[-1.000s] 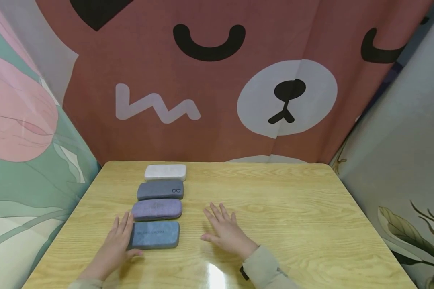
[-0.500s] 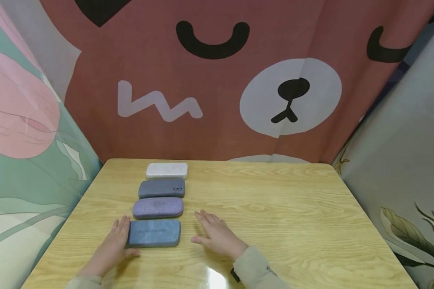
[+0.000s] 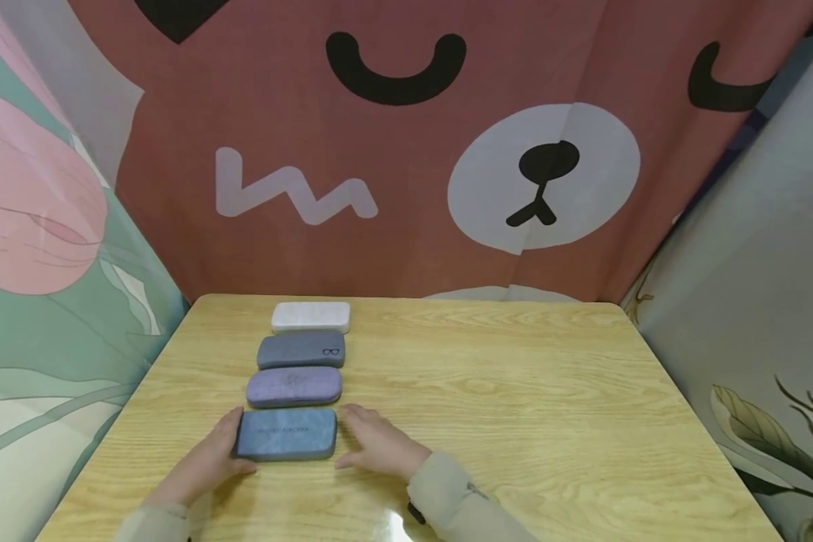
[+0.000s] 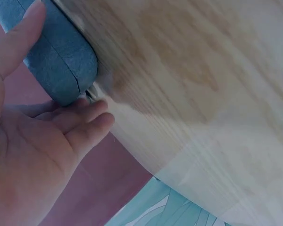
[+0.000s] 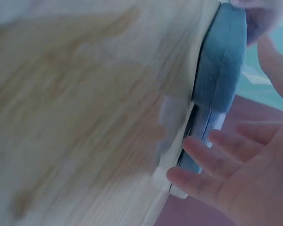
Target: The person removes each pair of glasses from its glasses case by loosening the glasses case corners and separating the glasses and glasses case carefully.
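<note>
A blue glasses case (image 3: pixel 287 434) with faint lettering lies nearest me on the table. My left hand (image 3: pixel 203 459) is at its left end, thumb in front and fingers along the side, seemingly touching it; the left wrist view shows those fingers loosely extended. Off the case's right end is my right hand (image 3: pixel 381 446), fingers spread and a small gap apart from it in the right wrist view. Behind the blue case lie a purple glasses case (image 3: pixel 294 387), a grey glasses case (image 3: pixel 301 350) with a small glasses print, and a white case (image 3: pixel 310 317), all in one column.
The wooden table (image 3: pixel 515 391) carries the cases on its left half. A reddish-brown curtain (image 3: pixel 406 256) with a bear print hangs along its back edge. Patterned cloths hang at left and right.
My right hand has moved left, close to the blue case's right end. My left hand has settled lower against its left end. The cases look unmoved.
</note>
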`<action>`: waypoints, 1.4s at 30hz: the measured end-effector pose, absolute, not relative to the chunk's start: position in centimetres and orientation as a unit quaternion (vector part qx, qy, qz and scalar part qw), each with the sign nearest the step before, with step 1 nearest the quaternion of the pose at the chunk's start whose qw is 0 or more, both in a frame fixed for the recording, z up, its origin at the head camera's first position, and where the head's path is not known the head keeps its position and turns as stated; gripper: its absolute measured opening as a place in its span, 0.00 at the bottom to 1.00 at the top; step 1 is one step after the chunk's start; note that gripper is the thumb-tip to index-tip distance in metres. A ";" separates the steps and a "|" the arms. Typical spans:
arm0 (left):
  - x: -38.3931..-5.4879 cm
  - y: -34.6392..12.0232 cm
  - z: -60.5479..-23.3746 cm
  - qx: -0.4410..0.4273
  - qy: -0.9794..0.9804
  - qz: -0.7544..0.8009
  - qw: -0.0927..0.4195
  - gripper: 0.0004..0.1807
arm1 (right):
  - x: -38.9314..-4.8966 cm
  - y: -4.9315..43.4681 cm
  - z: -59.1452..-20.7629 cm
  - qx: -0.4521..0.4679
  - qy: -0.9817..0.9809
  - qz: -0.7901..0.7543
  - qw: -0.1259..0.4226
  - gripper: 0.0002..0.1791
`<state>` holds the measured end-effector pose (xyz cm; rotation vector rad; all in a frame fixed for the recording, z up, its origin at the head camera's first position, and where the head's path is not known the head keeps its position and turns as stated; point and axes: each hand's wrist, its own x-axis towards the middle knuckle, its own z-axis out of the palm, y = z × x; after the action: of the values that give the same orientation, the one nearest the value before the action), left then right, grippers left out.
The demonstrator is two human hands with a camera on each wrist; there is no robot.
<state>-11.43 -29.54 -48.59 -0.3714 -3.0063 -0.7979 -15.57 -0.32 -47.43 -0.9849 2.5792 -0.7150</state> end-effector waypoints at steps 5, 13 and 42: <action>-11.9 -29.8 -48.2 -0.121 -0.957 -0.264 -0.006 0.49 | -15.7 -1.4 -47.4 -0.347 0.894 -0.236 0.159 0.46; -12.5 -30.1 -48.0 -0.090 -0.958 -0.267 -0.060 0.53 | -15.7 -2.7 -48.0 -0.363 0.901 -0.206 0.120 0.45; -11.5 -28.1 -47.1 -0.052 -0.956 -0.284 -0.055 0.52 | -15.5 -2.2 -47.4 -0.343 0.902 -0.245 0.097 0.38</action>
<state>-11.49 -28.12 -47.06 -0.1696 -3.1131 -0.9238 -15.54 -2.17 -47.39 -1.0148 2.6695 -0.7250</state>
